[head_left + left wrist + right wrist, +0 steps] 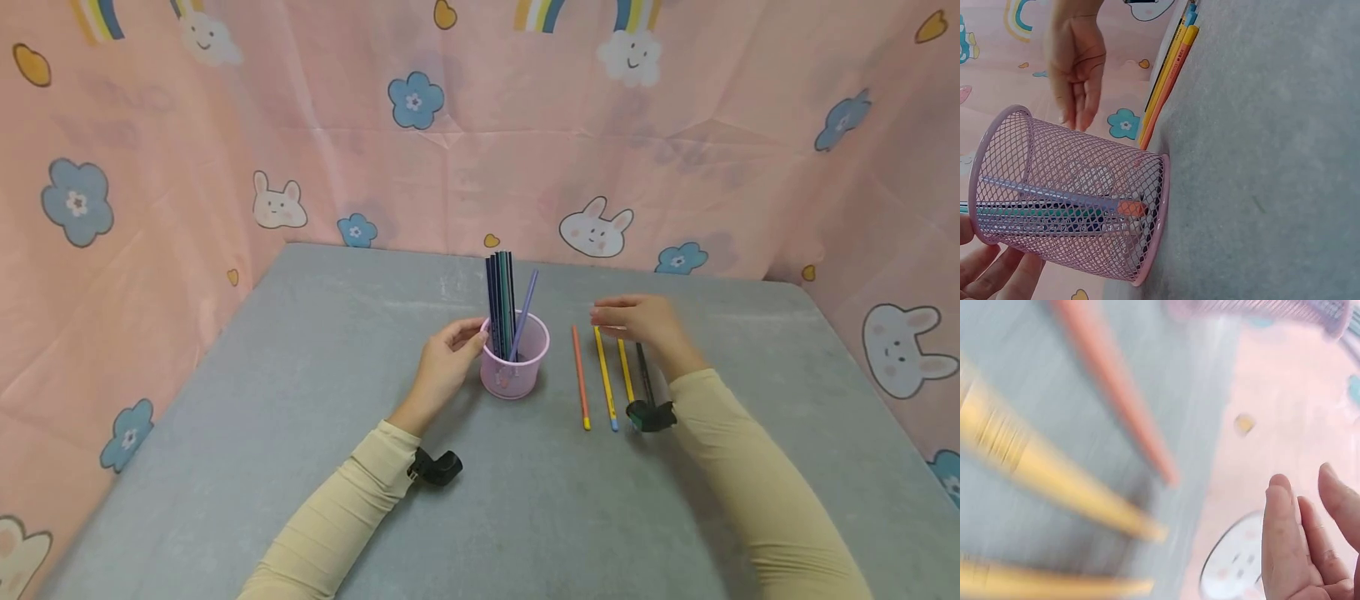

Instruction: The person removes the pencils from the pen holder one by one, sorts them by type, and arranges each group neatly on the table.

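A pink mesh pencil cup (512,379) stands upright on the table, and my left hand (448,362) grips its rim from the left. Inside it lean several dark pencils (500,300) and one purple pencil (524,308). My right hand (637,323) is held over the far ends of a row of pencils, its fingers extended toward the cup and holding nothing. That row has an orange pencil (581,379), two yellow pencils (606,379) and a black pencil (644,373), lying side by side. In the left wrist view the purple pencil's orange end (1132,208) shows through the mesh.
The grey table (337,333) reaches back to a pink patterned cloth (480,167) that hangs behind and at both sides. A black wrist camera (438,468) sits on the left wrist, and another wrist camera (651,416) on the right overlaps the row's near end.
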Tool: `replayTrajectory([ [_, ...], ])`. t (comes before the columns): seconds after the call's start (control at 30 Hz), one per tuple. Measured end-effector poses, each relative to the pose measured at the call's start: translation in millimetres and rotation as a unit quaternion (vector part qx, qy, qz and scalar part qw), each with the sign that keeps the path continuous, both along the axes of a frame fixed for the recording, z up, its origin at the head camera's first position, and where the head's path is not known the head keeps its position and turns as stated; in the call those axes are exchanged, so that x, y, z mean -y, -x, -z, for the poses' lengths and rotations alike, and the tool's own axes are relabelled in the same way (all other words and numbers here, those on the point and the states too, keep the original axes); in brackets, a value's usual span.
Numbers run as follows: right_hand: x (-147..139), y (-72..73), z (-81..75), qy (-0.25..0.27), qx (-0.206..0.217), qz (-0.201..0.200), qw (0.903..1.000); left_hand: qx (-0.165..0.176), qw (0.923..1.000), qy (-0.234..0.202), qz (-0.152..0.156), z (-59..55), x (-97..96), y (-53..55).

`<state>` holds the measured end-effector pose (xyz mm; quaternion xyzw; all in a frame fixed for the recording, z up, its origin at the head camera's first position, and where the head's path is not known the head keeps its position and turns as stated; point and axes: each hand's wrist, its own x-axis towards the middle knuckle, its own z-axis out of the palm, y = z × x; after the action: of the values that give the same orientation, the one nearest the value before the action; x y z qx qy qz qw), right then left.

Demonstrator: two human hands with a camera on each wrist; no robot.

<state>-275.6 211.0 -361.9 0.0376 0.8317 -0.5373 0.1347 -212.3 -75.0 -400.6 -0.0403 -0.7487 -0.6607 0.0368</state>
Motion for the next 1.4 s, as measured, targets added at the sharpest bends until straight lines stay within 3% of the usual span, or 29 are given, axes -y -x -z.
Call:
replayTrajectory([
  [0.13,18.3,-0.4,-4.7,0.067,0.011,-0.03,0.9973,-0.003,1.0,0.001,0.001,0.5,0.0,0.1],
  [0.23,31.9,-0.8,-9.0,0.086,0.025,-0.039,0.9952,-0.001,1.0,0.0,0.001,0.8,0.0,0.2],
  [0.5,62.7,2.5,-16.7,0.139,0.022,-0.024,0.9898,-0.001,1.0,-0.004,-0.001,0.7,-0.1,0.4],
  [1.0,83.6,1.6,-19.8,0.144,0.015,0.009,0.9894,0.001,1.0,-0.006,0.002,0.6,-0.7,1.3],
  [1.4,94.3,3.1,-19.1,0.199,0.003,0.052,0.9786,0.0,1.0,-0.003,-0.002,0.1,0.0,0.9],
])
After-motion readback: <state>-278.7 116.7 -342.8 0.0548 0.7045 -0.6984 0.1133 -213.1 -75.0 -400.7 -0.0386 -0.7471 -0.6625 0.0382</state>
